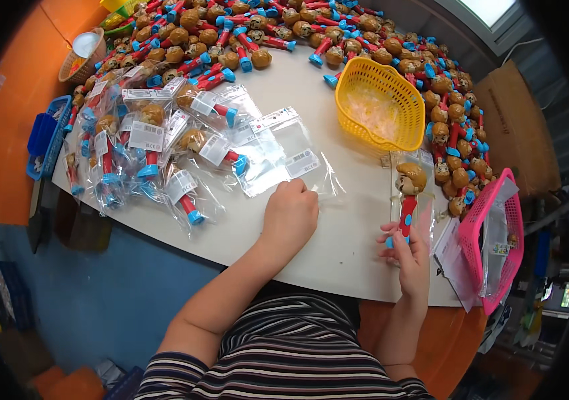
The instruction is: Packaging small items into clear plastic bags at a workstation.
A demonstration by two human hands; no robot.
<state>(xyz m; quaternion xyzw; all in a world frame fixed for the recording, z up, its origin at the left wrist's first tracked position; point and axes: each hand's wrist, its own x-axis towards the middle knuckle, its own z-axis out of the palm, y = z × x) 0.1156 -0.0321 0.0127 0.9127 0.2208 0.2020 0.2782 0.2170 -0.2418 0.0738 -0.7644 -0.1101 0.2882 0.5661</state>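
Observation:
My right hand (410, 260) is closed around the lower end of a toy figure (409, 200) with a large brown head, red body and blue base. The figure is upright in the picture, head toward the yellow basket; clear plastic shows around it. My left hand (291, 215) is curled, its fingertips pinched at the near edge of a flat clear plastic bag (284, 143) bearing a white label. The fingertips are partly hidden. Left of that hand lies a heap of bagged figures (148, 137), each bag with a white label.
Loose figures (258, 33) are piled along the table's far and right edges. A yellow basket (344, 113) with pale clear pieces stands beyond my right hand. At the right edge leans a pink basket (476, 220) beside white papers (454, 260). A blue basket (51, 143) sits far left.

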